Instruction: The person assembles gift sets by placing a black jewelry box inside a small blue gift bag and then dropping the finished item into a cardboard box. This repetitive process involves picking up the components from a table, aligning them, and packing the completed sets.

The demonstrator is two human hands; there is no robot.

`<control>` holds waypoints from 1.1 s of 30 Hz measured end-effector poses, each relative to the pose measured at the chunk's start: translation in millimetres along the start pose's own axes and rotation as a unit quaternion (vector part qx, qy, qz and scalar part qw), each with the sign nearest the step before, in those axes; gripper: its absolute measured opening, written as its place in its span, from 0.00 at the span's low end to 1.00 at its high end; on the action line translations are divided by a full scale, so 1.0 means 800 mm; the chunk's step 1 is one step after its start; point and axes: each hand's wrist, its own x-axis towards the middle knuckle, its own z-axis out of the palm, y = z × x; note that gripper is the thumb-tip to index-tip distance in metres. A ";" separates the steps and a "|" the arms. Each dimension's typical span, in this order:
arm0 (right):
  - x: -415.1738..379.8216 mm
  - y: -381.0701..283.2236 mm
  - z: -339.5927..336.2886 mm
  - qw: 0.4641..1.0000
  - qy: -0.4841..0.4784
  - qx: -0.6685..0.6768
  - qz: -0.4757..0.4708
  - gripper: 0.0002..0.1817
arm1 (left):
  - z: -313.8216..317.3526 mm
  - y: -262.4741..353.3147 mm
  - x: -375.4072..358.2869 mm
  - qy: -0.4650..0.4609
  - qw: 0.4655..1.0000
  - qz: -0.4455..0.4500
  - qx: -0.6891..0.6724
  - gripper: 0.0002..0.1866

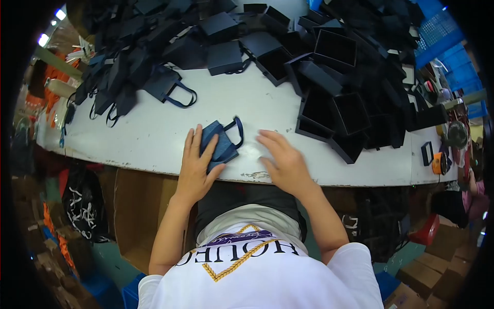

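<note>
A small dark blue paper bag (222, 143) with rope handles lies flat near the front edge of the white table (154, 129). My left hand (197, 164) rests on the bag's left side, fingers spread over it. My right hand (284, 159) hovers just right of the bag with its fingers apart and nothing in it, over bare table.
A heap of dark blue bags (128, 56) covers the table's back left. Open dark boxes and lids (339, 98) pile up at the back right. Blue crates (447, 46) stand far right. Cardboard boxes (139, 206) sit under the table.
</note>
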 end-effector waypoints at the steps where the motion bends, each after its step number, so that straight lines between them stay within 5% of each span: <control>1: -0.006 0.005 -0.017 0.994 0.054 -0.089 -0.023 0.18 | 0.000 -0.001 -0.003 0.010 1.000 0.001 -0.022 0.39; 3: -0.006 0.020 -0.063 0.961 0.203 -0.185 -0.027 0.13 | -0.001 -0.002 -0.004 0.039 0.999 0.013 -0.028 0.41; 6: -0.008 0.029 -0.119 0.886 0.218 -0.401 0.078 0.14 | 0.006 -0.008 -0.005 0.098 0.986 0.003 -0.134 0.40; 9: -0.015 0.040 -0.131 0.888 0.192 -0.407 0.095 0.12 | 0.013 -0.016 -0.006 0.133 0.980 0.008 -0.151 0.30; 14: -0.024 -0.013 -0.115 0.930 0.199 -0.307 0.040 0.09 | 0.008 -0.021 -0.013 0.145 0.979 0.009 -0.146 0.31; 21: -0.055 -0.029 -0.003 0.984 0.065 -0.161 -0.030 0.10 | -0.006 -0.021 -0.015 0.133 0.988 -0.003 -0.081 0.30; 27: -0.036 -0.037 -0.042 0.998 -0.013 -0.055 0.030 0.27 | -0.025 -0.031 -0.018 0.079 0.989 -0.020 -0.123 0.30; 28: -0.023 -0.035 -0.060 0.996 -0.068 -0.057 0.030 0.38 | -0.026 -0.035 -0.018 0.067 0.989 -0.016 -0.134 0.30; 33: 0.039 -0.003 -0.073 0.927 -0.253 -0.254 -0.112 0.48 | -0.044 -0.040 -0.013 0.017 0.993 0.001 -0.118 0.32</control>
